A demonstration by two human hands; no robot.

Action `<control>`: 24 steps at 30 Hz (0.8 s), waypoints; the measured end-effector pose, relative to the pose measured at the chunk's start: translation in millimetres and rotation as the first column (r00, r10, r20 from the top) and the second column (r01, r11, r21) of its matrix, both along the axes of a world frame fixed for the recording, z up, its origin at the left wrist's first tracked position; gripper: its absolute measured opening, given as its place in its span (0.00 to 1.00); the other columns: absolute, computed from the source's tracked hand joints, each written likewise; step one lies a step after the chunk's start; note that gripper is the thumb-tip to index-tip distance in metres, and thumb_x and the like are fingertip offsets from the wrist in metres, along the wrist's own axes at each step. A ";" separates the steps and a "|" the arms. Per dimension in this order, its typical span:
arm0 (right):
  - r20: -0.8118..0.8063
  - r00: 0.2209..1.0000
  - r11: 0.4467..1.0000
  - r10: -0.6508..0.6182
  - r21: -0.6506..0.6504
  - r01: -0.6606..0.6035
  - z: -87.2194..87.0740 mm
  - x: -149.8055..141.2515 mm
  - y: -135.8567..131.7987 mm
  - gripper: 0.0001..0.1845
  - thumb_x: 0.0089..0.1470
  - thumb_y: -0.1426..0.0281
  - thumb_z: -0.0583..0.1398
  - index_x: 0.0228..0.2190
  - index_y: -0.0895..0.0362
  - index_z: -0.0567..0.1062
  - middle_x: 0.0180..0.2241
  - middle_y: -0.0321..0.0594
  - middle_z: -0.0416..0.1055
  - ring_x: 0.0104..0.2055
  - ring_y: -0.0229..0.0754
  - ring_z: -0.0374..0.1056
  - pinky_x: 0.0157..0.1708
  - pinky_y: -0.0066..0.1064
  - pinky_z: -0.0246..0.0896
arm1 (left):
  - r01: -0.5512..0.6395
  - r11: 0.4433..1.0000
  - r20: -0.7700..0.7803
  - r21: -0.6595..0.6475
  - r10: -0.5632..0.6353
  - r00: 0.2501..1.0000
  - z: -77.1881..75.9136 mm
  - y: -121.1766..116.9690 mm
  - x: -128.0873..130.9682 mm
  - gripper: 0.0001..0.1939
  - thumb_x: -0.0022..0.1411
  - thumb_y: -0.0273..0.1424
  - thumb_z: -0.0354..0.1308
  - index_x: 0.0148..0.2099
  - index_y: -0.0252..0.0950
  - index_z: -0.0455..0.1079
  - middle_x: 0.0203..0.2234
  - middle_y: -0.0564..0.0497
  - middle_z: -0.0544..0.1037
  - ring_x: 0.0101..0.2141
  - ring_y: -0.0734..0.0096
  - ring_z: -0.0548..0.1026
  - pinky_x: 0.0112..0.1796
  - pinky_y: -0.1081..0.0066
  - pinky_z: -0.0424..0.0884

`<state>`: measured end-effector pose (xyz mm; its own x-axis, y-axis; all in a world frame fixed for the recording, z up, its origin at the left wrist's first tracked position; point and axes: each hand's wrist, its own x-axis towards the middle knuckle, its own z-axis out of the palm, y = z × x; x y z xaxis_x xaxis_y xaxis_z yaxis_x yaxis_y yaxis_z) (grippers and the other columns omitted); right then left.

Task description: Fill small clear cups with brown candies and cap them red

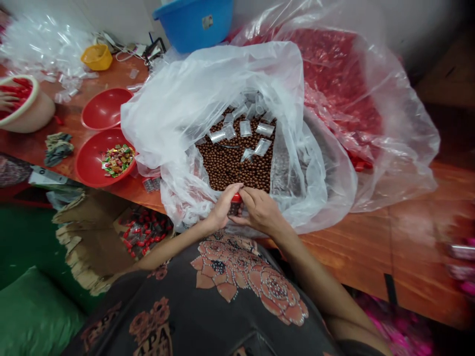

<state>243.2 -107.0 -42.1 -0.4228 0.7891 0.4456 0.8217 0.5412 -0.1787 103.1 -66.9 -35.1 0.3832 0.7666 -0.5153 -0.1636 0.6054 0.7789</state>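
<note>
The person's left hand [222,206] and right hand [262,210] are holding together one small clear container [235,209] with a red lid [236,197]. The fingers of both hands are closing around it, the left hand's from one side and the right hand's from the other; some fingertips are hiding behind it. This container is staying at the near edge of a big whitish plastic bag [159,106], just in front of the dark flowered shirt [178,306]. Inside the bag, many brown balls [232,170] are lying, and several clear cylinders [245,128] (they are looking empty) are resting on top of them. To the right, another clear bag [401,128] is holding red pieces [330,79]. On the left side of the table [415,232], a red bowl [86,165] is containing wrapped candies [118,160], and a second red bowl [102,108] is standing behind it. Below, an open cardboard box [91,217] is holding many red-capped containers [145,232]. At the far left, another person's hand [5,101] is reaching into a white tub [37,113].
</note>
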 end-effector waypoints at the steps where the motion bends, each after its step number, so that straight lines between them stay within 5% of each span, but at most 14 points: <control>1: 0.016 1.000 1.000 0.022 0.021 -0.022 0.2 0.4 0.8 0.32 0.58 0.51 0.56 0.50 0.66 0.67 0.45 0.56 0.71 0.45 0.50 0.66 0.42 0.39 0.64 | -0.023 1.000 -0.014 0.013 0.023 1.000 -1.4 -2.2 -1.6 0.20 0.62 0.41 0.52 0.53 0.37 0.70 0.36 0.49 0.77 0.25 0.75 0.71 0.22 0.75 0.64; 8: 0.065 0.988 0.979 0.137 0.146 -0.145 1.6 -10.0 1.7 0.28 0.58 0.51 0.57 0.44 0.64 0.70 0.37 0.50 0.72 0.38 0.46 0.65 0.38 0.36 0.63 | -0.088 0.990 -0.006 0.112 0.089 0.996 -3.1 -22.6 -13.0 0.18 0.63 0.36 0.47 0.53 0.37 0.66 0.20 0.57 0.67 0.17 0.76 0.64 0.19 0.76 0.61; 11: 0.030 0.992 0.988 0.123 0.092 -0.125 -2.9 -17.7 4.0 0.30 0.59 0.55 0.57 0.54 0.65 0.66 0.44 0.54 0.71 0.45 0.49 0.67 0.42 0.39 0.65 | -0.143 0.967 0.025 0.209 0.141 0.990 1.3 -18.2 -29.7 0.18 0.64 0.40 0.49 0.53 0.37 0.66 0.21 0.56 0.68 0.19 0.76 0.66 0.22 0.74 0.64; 13: -0.005 0.995 0.995 0.100 0.023 -0.100 -6.6 -21.3 4.2 0.34 0.59 0.56 0.58 0.60 0.62 0.60 0.53 0.57 0.67 0.52 0.52 0.66 0.47 0.42 0.66 | -0.258 0.896 -0.058 0.361 0.298 0.953 4.7 -7.7 -56.7 0.18 0.65 0.42 0.51 0.51 0.37 0.68 0.25 0.54 0.70 0.22 0.76 0.68 0.26 0.73 0.66; 16: -0.075 0.995 0.997 0.068 -0.020 -0.070 -12.9 -23.0 1.0 0.39 0.58 0.58 0.60 0.65 0.58 0.53 0.58 0.57 0.62 0.57 0.53 0.64 0.50 0.44 0.68 | -0.353 0.663 -0.283 0.660 0.655 0.701 3.8 16.6 -121.4 0.14 0.64 0.40 0.54 0.47 0.39 0.70 0.36 0.51 0.74 0.33 0.73 0.72 0.38 0.71 0.70; 18: -0.102 0.993 0.998 0.056 -0.016 -0.058 -17.6 -22.6 -2.4 0.40 0.59 0.61 0.60 0.66 0.57 0.51 0.57 0.57 0.63 0.56 0.53 0.65 0.51 0.44 0.69 | -0.252 0.585 -0.432 0.771 0.771 0.468 -4.1 33.9 -168.4 0.10 0.64 0.35 0.55 0.45 0.39 0.72 0.43 0.48 0.74 0.43 0.68 0.73 0.49 0.67 0.67; 20: -0.110 0.992 0.998 0.059 -0.006 -0.060 -22.9 -22.0 -5.6 0.39 0.59 0.63 0.59 0.66 0.56 0.51 0.55 0.57 0.64 0.55 0.53 0.66 0.50 0.44 0.70 | -0.133 0.645 -0.584 0.752 0.747 0.319 -17.3 47.6 -204.8 0.10 0.64 0.31 0.54 0.45 0.37 0.73 0.43 0.45 0.75 0.46 0.65 0.72 0.53 0.63 0.65; 24: -0.104 0.991 0.996 0.089 0.002 -0.090 -33.4 -21.8 -9.2 0.36 0.61 0.64 0.57 0.66 0.55 0.52 0.54 0.57 0.65 0.52 0.52 0.69 0.47 0.43 0.73 | 0.153 0.766 -0.771 0.624 0.573 0.277 -46.8 63.5 -222.0 0.14 0.65 0.30 0.54 0.51 0.38 0.74 0.52 0.42 0.73 0.57 0.56 0.65 0.59 0.55 0.58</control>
